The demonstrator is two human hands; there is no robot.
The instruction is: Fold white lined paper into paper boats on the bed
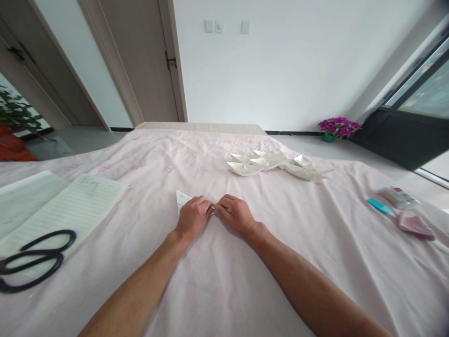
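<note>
From my remote seat I log both hands meeting over the patterned cloth [210, 290], wrists low and forearms angled inward. The left hand [194, 216] is closed on the folded paper [181, 199], which sits beneath and just beyond its knuckles; a pointed, written-on corner sticks out on its outer side. The right hand [238, 214] has thumb and finger pinched together at the paper's inner edge, nearly touching the left fingertips. I read this as a two-sided grip: one hand to steady the sheet, the other to work a small edge. The knuckles cover most of the contact, so the fold line itself I cannot make out.

Beyond the right hand, well apart, a cluster of paper boats [265, 162] lies together, presumably set there to leave room around the fingers. Out to the left of the left hand, an open notebook [94, 194] lies flat, with black scissors [35, 253] resting partly over its near portion, likely parked within reach. Far right of the right hand I note a clear packet [399, 197], a blue item [379, 206] and a pink item [415, 225].
</note>
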